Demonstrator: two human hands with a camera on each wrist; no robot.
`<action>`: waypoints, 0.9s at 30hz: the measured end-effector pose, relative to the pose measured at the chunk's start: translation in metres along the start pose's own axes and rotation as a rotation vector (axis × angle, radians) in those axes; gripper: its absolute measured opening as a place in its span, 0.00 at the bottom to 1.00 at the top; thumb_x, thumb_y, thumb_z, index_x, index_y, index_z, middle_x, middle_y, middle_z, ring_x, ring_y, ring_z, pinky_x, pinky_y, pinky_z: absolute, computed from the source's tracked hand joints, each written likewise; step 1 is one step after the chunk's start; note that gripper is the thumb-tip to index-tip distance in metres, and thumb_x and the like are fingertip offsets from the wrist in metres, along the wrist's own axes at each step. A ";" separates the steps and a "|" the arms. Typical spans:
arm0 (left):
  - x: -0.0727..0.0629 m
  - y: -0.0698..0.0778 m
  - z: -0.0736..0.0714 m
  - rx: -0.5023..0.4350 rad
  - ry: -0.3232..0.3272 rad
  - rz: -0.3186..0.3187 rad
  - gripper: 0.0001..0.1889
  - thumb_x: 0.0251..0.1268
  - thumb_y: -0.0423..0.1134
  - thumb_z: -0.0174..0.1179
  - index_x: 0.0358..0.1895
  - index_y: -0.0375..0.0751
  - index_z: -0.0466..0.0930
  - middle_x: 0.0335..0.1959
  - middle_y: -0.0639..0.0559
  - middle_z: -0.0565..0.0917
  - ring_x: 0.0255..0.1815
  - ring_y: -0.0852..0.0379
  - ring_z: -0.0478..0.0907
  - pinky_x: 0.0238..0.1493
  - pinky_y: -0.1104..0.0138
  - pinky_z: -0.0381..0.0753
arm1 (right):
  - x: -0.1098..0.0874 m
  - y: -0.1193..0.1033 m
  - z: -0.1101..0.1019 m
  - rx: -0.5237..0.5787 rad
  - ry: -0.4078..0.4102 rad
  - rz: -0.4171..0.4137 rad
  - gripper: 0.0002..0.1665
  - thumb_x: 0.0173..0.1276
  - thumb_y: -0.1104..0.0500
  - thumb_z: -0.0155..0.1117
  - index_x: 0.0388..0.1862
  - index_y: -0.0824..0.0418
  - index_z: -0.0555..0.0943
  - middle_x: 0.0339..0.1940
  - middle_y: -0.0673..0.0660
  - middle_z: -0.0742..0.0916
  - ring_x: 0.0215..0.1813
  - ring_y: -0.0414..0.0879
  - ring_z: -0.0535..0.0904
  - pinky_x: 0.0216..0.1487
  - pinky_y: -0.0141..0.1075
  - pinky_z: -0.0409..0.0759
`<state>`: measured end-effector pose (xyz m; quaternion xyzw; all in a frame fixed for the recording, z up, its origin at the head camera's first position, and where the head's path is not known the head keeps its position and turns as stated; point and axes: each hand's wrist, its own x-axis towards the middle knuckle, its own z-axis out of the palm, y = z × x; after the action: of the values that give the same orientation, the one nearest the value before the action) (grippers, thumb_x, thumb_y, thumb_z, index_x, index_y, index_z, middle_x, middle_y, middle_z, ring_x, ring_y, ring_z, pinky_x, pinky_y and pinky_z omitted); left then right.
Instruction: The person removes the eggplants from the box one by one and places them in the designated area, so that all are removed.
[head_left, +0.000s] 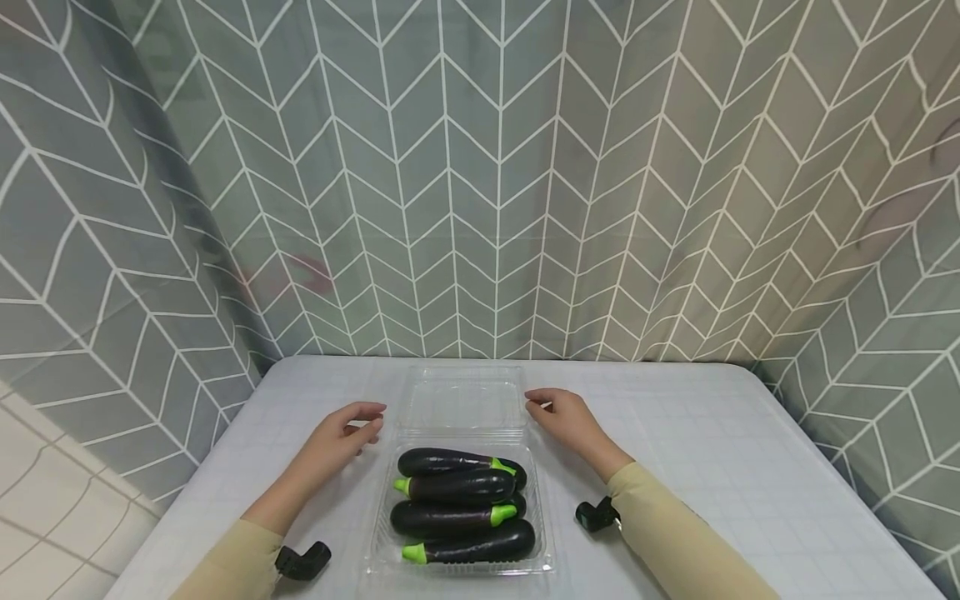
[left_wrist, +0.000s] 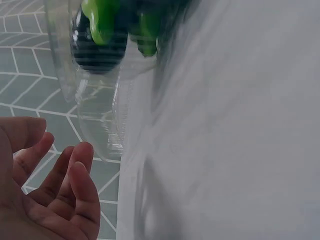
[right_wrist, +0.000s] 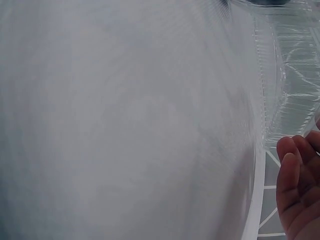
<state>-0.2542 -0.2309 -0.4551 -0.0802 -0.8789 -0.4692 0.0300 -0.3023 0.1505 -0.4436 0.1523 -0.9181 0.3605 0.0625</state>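
Note:
A clear plastic clamshell box (head_left: pixel 546 533) stands on the table with its hinged lid (head_left: pixel 461 400) laid back, away from me. Several dark purple eggplants (head_left: pixel 476 542) with green stem ends are piled inside its base. My left hand (head_left: pixel 341 437), fingers loosely bent, hovers just left of the lid and holds nothing. On the other side, my right hand (head_left: pixel 570 421) has its fingertips close to the lid's right edge; whether they touch it, I cannot tell. The left wrist view shows the left fingers (left_wrist: pixel 85 187) apart from the plastic.
A white cloth covers the table (head_left: pixel 675 417). Grey curtains (head_left: pixel 480 208) with a white zigzag pattern hang behind it and at both sides. Black wrist devices (head_left: pixel 303 561) sit on both forearms, near the beige sleeves.

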 end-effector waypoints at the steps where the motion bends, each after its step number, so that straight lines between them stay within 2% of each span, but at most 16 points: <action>1: -0.004 0.001 -0.001 -0.006 -0.004 0.003 0.19 0.73 0.42 0.60 0.62 0.41 0.77 0.55 0.43 0.81 0.41 0.55 0.83 0.36 0.64 0.81 | 0.000 0.000 0.000 -0.002 0.003 -0.003 0.16 0.71 0.57 0.62 0.54 0.62 0.85 0.47 0.55 0.87 0.42 0.47 0.83 0.44 0.42 0.80; 7: -0.030 0.011 -0.005 -0.050 -0.021 -0.005 0.19 0.72 0.41 0.61 0.61 0.39 0.77 0.55 0.42 0.81 0.41 0.55 0.83 0.35 0.65 0.81 | 0.000 0.001 0.000 -0.007 0.008 -0.007 0.16 0.71 0.58 0.62 0.54 0.63 0.85 0.47 0.56 0.88 0.43 0.48 0.84 0.44 0.43 0.80; 14: -0.066 0.022 -0.005 -0.131 -0.057 -0.084 0.20 0.70 0.41 0.62 0.62 0.41 0.77 0.58 0.41 0.79 0.43 0.53 0.83 0.37 0.64 0.82 | 0.001 0.002 0.000 -0.010 0.005 -0.002 0.16 0.71 0.58 0.62 0.54 0.63 0.85 0.47 0.56 0.88 0.43 0.49 0.84 0.45 0.44 0.80; 17: -0.079 0.024 -0.004 -0.164 -0.090 -0.092 0.21 0.70 0.42 0.62 0.64 0.40 0.76 0.60 0.39 0.78 0.43 0.51 0.83 0.38 0.64 0.82 | 0.001 0.002 0.000 -0.005 0.001 0.001 0.16 0.71 0.57 0.62 0.54 0.62 0.85 0.48 0.56 0.88 0.44 0.49 0.84 0.45 0.44 0.80; 22: -0.092 0.025 0.000 -0.192 -0.135 -0.079 0.24 0.70 0.42 0.62 0.66 0.40 0.74 0.62 0.37 0.76 0.44 0.51 0.83 0.37 0.63 0.82 | 0.001 0.001 0.000 0.001 -0.001 0.004 0.17 0.71 0.57 0.62 0.54 0.62 0.85 0.48 0.56 0.87 0.44 0.49 0.83 0.46 0.44 0.80; 27: -0.098 0.024 0.007 -0.202 -0.165 -0.103 0.26 0.69 0.45 0.63 0.67 0.41 0.72 0.64 0.37 0.74 0.45 0.52 0.82 0.36 0.62 0.82 | 0.001 0.001 0.001 0.004 -0.001 -0.001 0.17 0.71 0.57 0.62 0.54 0.62 0.85 0.48 0.56 0.87 0.45 0.50 0.84 0.47 0.45 0.80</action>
<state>-0.1534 -0.2231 -0.4515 -0.0760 -0.8295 -0.5482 -0.0749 -0.3036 0.1502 -0.4441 0.1531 -0.9173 0.3623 0.0618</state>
